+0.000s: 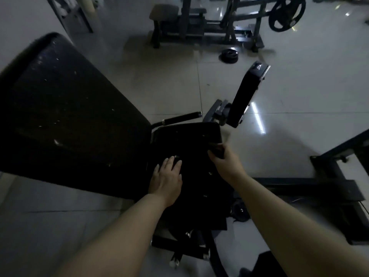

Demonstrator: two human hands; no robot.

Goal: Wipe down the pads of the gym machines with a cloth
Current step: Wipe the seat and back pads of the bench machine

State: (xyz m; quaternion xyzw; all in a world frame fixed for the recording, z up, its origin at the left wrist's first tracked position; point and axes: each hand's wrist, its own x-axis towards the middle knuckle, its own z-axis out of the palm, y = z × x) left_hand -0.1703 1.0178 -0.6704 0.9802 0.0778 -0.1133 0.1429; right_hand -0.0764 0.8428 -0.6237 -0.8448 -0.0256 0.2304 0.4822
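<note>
1. Head view: left hand (167, 180) lies flat, fingers straight, on the seat pad (189, 156) at about 7 o'clock of the pad. It holds nothing that I can make out.
2. Right hand (223, 160) is curled round a dark wad, likely the cloth (216, 149), at the pad's 3 o'clock edge. Too dark to confirm.
3. Step, as I judge it: wiping the seat pad, left hand bracing.
4. Next move calls for strokes toward 12 o'clock, then the big back pad (65, 120) at 9 o'clock and the side pad (246, 96) at 1 o'clock.
5. Weight plate (228, 55) lies on the floor (299, 76), 12 o'clock.
</note>
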